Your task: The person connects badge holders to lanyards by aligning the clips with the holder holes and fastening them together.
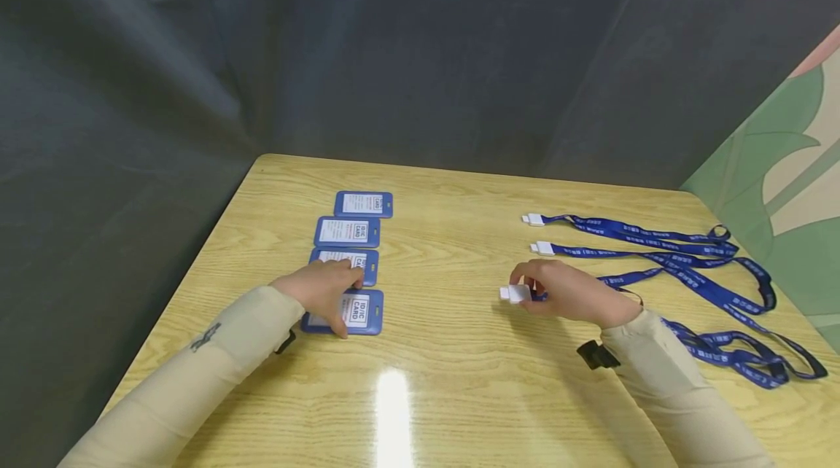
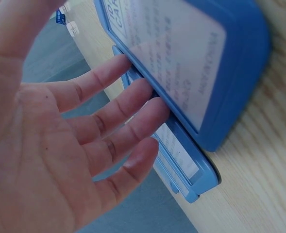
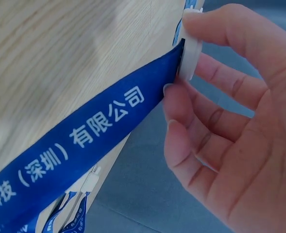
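On the left of the table several blue ID card holders lie in a column. My left hand (image 1: 324, 293) reaches over the nearest ID card holder (image 1: 369, 313), thumb by its near edge. In the left wrist view its loosely extended fingers (image 2: 128, 121) meet the long edge of that holder, beside the neighbouring card holder (image 2: 193, 170). My right hand (image 1: 564, 293) pinches a blue lanyard by its white plastic clip (image 1: 518, 294), between thumb and fingers. In the right wrist view the printed strap (image 3: 94, 131) trails away from the clip.
Further back lie two more card holders, the middle one (image 1: 348, 232) and the farthest (image 1: 364, 204). To the right, other blue lanyards (image 1: 630, 229) are spread with white clips pointing left. A dark curtain (image 1: 459, 52) hangs behind the wooden table (image 1: 446, 388).
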A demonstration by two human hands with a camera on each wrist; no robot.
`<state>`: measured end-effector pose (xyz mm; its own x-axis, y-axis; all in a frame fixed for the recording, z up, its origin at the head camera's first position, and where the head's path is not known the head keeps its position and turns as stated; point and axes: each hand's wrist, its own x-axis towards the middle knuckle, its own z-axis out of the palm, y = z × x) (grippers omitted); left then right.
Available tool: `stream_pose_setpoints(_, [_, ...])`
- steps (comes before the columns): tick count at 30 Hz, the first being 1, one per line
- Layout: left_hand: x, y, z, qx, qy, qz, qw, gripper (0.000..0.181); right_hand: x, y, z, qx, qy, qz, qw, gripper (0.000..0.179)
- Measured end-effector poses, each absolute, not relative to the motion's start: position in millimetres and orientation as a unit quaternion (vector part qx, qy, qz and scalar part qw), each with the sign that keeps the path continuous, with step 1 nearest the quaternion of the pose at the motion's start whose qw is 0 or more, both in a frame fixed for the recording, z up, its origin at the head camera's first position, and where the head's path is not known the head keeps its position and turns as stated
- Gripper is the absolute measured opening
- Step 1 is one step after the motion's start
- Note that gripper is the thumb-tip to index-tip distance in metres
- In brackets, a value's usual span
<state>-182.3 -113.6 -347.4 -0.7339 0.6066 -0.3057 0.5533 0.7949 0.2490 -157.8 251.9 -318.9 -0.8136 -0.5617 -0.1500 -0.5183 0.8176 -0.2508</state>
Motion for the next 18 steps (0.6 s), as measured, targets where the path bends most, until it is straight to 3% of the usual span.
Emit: stream_pose_setpoints(18, [-181.7,-112.4,-347.3,0.306,0.928,0.076,0.198,0.062,-157.1,246.0,-320.5,-0.292,0.946,-0.093,0.107,0.021])
